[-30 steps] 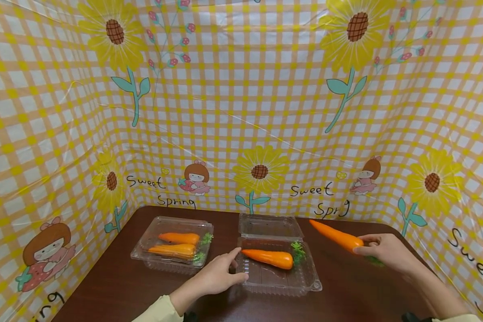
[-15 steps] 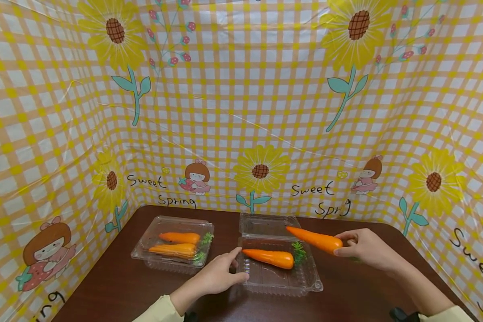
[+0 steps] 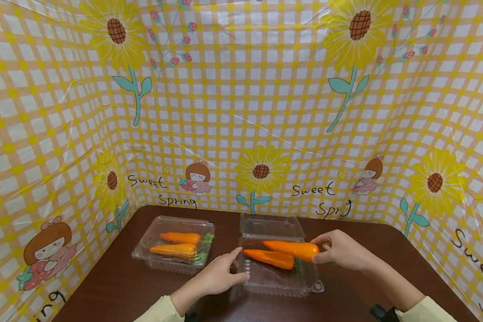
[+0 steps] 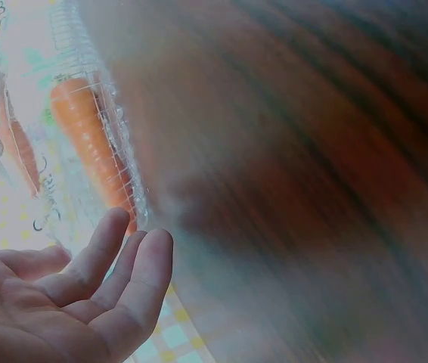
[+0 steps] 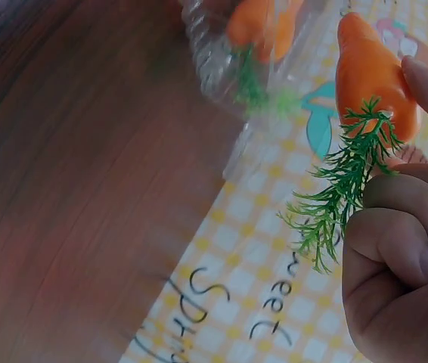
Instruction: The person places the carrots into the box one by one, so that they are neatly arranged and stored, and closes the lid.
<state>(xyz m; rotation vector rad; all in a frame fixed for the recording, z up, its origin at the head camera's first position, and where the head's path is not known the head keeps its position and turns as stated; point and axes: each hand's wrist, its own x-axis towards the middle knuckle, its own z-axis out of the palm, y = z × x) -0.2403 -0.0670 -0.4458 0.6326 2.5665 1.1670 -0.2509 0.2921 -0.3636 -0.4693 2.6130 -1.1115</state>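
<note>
My right hand (image 3: 340, 250) pinches an orange carrot (image 3: 291, 248) near its thick leafy end, holding it over the clear plastic box (image 3: 281, 286) in the head view. Another carrot (image 3: 269, 259) lies inside that box, its tip pointing left. The box's lid (image 3: 270, 226) is folded back behind it. In the right wrist view, green leaves (image 5: 350, 178) hang from the held carrot between thumb and curled fingers. At the box's left side, my left hand (image 3: 221, 273) touches the edge with its fingertips. Its fingers are relaxed, as the left wrist view shows.
To the left stands a second clear plastic box (image 3: 177, 266), closed, with several carrots (image 3: 175, 248) inside. Both boxes rest on a dark brown table (image 3: 116, 281). A checked cloth (image 3: 225, 112) with sunflowers surrounds the table at the back and sides.
My right hand has carried its carrot leftward and down from the right side to above the open box, beside the other carrot. The left hand has stayed at the box's edge.
</note>
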